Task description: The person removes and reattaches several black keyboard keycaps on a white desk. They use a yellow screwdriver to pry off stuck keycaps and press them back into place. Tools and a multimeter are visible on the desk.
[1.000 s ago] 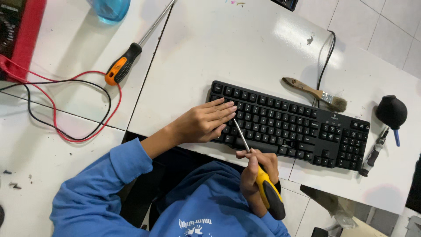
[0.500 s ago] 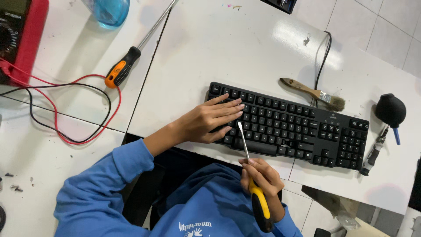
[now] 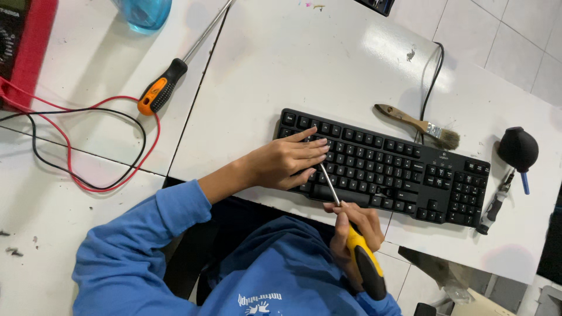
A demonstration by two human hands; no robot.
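Keyboard [image 3: 398, 169], black, lies along the near edge of the white bench [image 3: 304, 70]. Left hand [image 3: 287, 161] rests flat on its left-end keys, fingers together. Right hand [image 3: 351, 231] is closed around a yellow-handled screwdriver [image 3: 351, 234], tip among the keys beside the left fingers.

We see a bright picture. Light falls from above and makes a shiny white patch on the table [image 3: 380, 47], far from us. Soft, short shadows lie under the keyboard [image 3: 386, 169] and the cables [image 3: 88, 146]. Most things look sharp. The edges bend a little, and the far left and right corners look a bit fuzzy.
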